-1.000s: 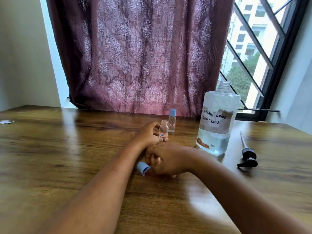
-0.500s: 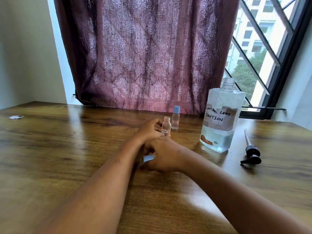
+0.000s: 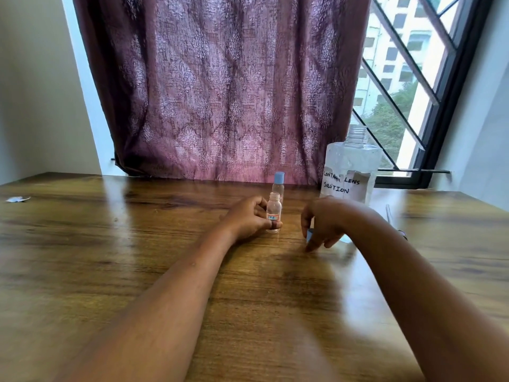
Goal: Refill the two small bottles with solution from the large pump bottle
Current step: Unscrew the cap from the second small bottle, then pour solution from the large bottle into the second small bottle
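Left hand: fingers closed around the lower part of the open vial, which stands upright on the table.
Right hand: curled, fingertips down near the table, a blue cap pinched in them; blurred.
Capped vial: upright just behind the open vial.
Big bottle: uncapped, labelled "Contact Lens Solution", behind the right hand.
Pump: lies on the table right of the big bottle, mostly hidden by the right arm.
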The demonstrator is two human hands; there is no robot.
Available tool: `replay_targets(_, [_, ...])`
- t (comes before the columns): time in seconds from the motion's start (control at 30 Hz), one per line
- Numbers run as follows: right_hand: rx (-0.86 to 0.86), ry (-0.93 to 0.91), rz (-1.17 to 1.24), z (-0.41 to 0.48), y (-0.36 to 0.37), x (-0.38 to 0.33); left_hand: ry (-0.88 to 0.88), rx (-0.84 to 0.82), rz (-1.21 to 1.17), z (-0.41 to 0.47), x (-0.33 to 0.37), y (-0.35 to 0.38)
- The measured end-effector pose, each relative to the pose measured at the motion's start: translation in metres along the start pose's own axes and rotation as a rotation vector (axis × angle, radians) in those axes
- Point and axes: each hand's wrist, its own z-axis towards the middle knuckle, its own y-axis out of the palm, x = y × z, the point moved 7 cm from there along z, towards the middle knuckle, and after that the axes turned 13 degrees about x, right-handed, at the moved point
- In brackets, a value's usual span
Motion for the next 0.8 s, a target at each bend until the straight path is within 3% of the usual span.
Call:
replay_targets(0.23, [-0.077, 0.066, 0.066, 0.000, 0.008, 0.012, 0.007, -0.067, 0.010, -0.005, 0.003, 0.007])
replay_targets(0.33, [0.024, 0.047, 0.215, -0.003, -0.016, 0.012, 0.019, -0.063, 0.003, -0.006, 0.003, 0.006])
replay_targets(0.4, [0.278, -0.058, 0.342, -0.005, -0.051, 0.009, 0.018, -0.038, -0.007, -0.005, 0.002, 0.004])
replay_targets(0.47, [0.734, -0.157, 0.341, -0.016, -0.094, 0.013, 0.025, -0.014, -0.019, -0.006, 0.004, 0.002])
replay_targets(0.53, [1.216, -0.118, 0.226, -0.040, -0.120, 0.025, 0.048, 0.029, -0.018, -0.007, 0.008, -0.001])
replay_targets(0.6, [1.487, -0.103, 0.300, -0.057, -0.127, 0.037, 0.078, 0.087, 0.010, -0.007, 0.013, -0.004])
replay_targets(0.67, [1.506, -0.096, 0.444, -0.053, -0.123, 0.053, 0.090, 0.126, 0.010, -0.008, 0.017, -0.008])
replay_targets(0.8, [1.100, 0.031, 0.604, -0.013, -0.090, 0.072, 0.107, 0.148, -0.010, -0.010, 0.020, -0.010])
